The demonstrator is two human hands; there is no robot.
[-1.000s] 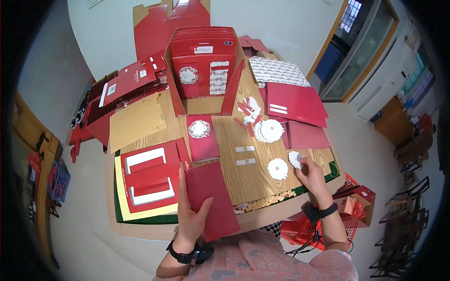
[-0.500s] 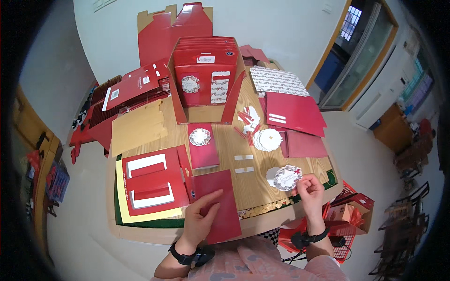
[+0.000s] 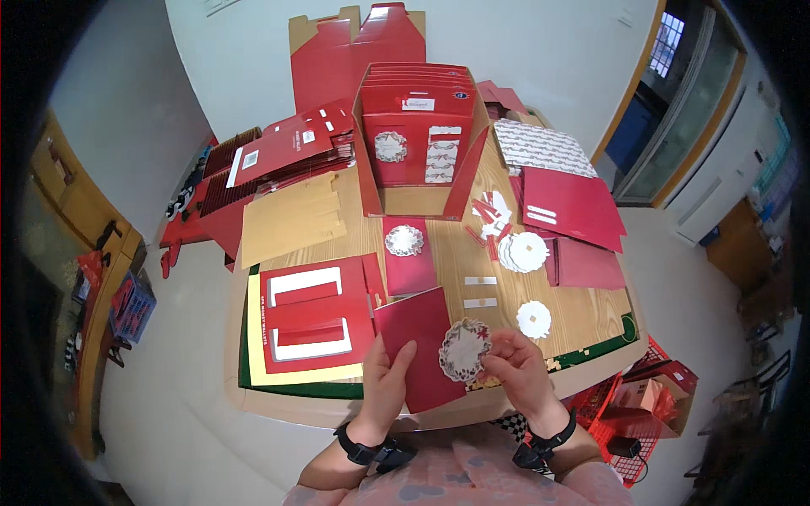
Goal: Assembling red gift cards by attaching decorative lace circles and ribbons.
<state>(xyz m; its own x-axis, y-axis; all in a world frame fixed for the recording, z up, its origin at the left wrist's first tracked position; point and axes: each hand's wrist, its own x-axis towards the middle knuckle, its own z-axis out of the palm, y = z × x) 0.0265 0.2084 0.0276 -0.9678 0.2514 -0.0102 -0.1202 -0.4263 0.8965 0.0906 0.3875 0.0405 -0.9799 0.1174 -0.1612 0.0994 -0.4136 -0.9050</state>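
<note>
My left hand (image 3: 386,386) grips the left edge of a plain dark-red paper wallet (image 3: 419,337), its thumb on top, and the wallet lies slanted at the near table edge. In my right hand (image 3: 516,371) is a scalloped round wreath cutout (image 3: 465,350), pinched by its right side over the wallet's right edge. Whether the cutout touches the wallet I cannot tell. Beyond them lies another red wallet (image 3: 413,274) with a wreath cutout (image 3: 404,240) on its upper part. A white scalloped disc (image 3: 534,320) with a small tan square rests to the right.
An open red box (image 3: 483,139) of upright red wallets stands at the back. A red card sheet with white slots (image 3: 316,320) lies left, near tan paper (image 3: 291,219). Two white strips (image 3: 480,291), stacked scalloped discs (image 3: 523,252) and red folders (image 3: 569,202) occupy the right.
My right hand has brought the wreath cutout left, over the red wallet. My left hand, earlier resting on the wallet, now grips its left edge. The view has shifted.
</note>
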